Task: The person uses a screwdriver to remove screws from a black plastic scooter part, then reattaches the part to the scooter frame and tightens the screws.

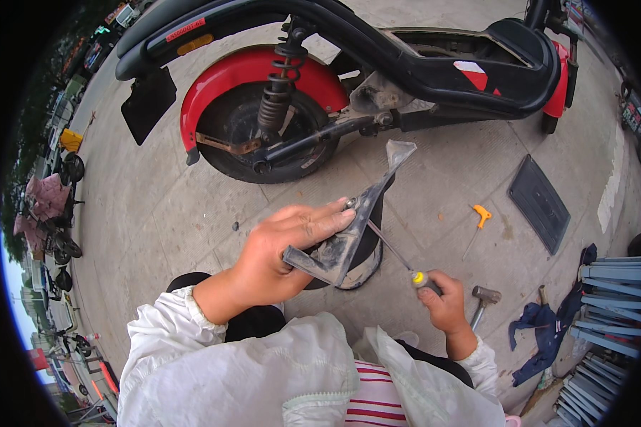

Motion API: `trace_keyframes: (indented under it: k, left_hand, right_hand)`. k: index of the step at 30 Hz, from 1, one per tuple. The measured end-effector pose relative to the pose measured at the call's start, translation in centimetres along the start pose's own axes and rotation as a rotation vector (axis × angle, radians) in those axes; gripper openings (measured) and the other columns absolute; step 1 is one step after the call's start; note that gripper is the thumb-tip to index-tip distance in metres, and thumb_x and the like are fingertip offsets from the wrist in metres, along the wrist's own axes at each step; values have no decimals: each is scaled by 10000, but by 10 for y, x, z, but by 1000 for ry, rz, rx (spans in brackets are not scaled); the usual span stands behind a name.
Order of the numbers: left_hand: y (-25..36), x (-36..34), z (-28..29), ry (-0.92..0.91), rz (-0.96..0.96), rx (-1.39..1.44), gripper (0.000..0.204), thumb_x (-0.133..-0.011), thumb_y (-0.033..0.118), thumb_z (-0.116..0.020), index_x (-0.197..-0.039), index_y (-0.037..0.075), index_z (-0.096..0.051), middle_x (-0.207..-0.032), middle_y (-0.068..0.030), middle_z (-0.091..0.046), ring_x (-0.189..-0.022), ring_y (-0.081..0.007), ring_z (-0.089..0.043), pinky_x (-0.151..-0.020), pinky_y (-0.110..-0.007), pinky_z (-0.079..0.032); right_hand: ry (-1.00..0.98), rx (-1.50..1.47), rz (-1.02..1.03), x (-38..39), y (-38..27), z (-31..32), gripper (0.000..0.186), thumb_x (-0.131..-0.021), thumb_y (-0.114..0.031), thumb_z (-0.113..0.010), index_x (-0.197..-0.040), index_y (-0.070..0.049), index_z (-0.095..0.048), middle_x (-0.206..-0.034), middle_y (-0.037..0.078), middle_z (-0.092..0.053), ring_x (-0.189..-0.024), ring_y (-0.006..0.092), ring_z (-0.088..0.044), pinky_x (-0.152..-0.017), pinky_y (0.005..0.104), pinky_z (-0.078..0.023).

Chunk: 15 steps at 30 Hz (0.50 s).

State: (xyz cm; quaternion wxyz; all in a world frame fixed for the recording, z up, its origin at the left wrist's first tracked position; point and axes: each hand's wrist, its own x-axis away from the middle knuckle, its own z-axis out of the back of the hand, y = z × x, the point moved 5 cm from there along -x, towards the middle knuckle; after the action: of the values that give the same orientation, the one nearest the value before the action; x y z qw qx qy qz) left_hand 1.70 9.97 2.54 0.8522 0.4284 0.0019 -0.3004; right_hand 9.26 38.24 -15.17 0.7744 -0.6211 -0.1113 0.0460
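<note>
My left hand (281,242) is closed around a dusty black plastic part (343,245), long and angled with a narrow pale end pointing away from me. By my left fingertips sits a small round metal piece (350,203), perhaps a bolt head. A screwdriver (419,277) with a yellow and dark handle is gripped in my right hand (445,306). Its thin shaft runs up and left to the side of the black part; whether the tip touches anything is hidden. Beyond my hands stands a black and red scooter (377,64), its rear wheel (313,153) and coil shock in view.
An orange-handled hex key (481,215) and a flat black panel (539,204) lie on the paving to the right. Nearer are a hammer (486,295), a dark blue cloth (538,338) and stacked grey-blue slats (612,299). Parked scooters (53,213) line the far left.
</note>
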Motion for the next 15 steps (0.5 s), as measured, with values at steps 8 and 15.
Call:
trace_keyframes:
  k: [8, 15]
  left_hand:
    - [1, -4, 2, -1, -43, 43, 608, -691, -48, -719, -1288, 53, -662, -1291, -210, -650, -1115, -353, -654, -962, -393, -483]
    - [-5, 5, 3, 23, 62, 35, 579, -709, -50, -716, -1279, 41, -663, -1284, -210, -654, -1102, -341, -663, -950, -383, -501]
  right_hand:
    - [-285, -326, -68, -2, -8, -8, 344, -890, -300, -705, -953, 32, -645, -716, 93, -605, -556, 174, -560, -517, 311, -427]
    - [-354, -394, -295, 0, -11, -13, 236, -951, -215, -653, -978, 19, -660, -701, 55, -607, -552, 163, -539, -535, 304, -434]
